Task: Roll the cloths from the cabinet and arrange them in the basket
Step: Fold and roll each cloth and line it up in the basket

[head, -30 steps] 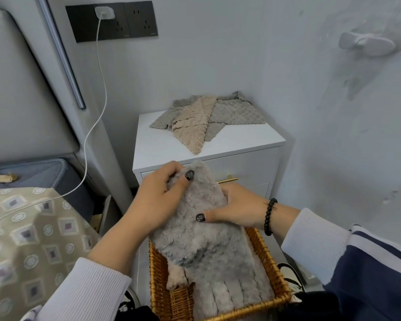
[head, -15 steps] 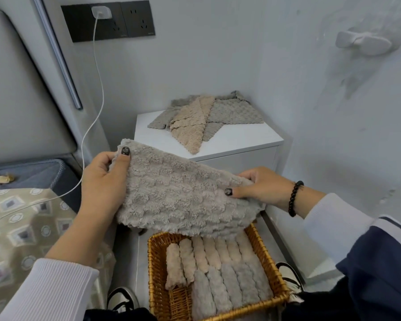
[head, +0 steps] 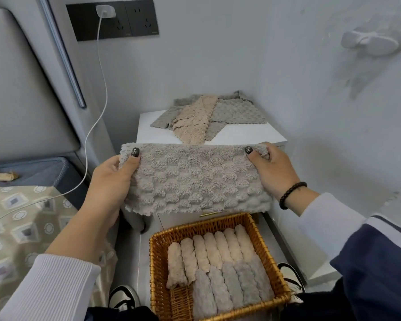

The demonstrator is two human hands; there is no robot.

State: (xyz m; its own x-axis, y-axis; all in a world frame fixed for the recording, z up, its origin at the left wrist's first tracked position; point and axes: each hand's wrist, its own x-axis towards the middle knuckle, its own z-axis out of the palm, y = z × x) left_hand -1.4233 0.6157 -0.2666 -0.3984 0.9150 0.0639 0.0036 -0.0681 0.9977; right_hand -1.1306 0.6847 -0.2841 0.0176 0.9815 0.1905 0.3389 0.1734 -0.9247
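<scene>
Closest to me, the basket holds rolled cloths side by side, tan ones behind grey ones. Above its far edge, my left hand and right hand pinch the top corners of a grey cloth, spread flat. Farther back, more cloths lie on the cabinet top's back edge.

Both your hands are raised in front of you, gripping at the same height.

Your left hand has its thumb laid flat across the front of the grey cloth and its fingers hidden behind it. Your right hand pinches the opposite top corner, thumb in front, fingers curled over the edge. Both forearms reach forward from pushed-back sleeves, and a dark bead bracelet circles your right wrist.
</scene>
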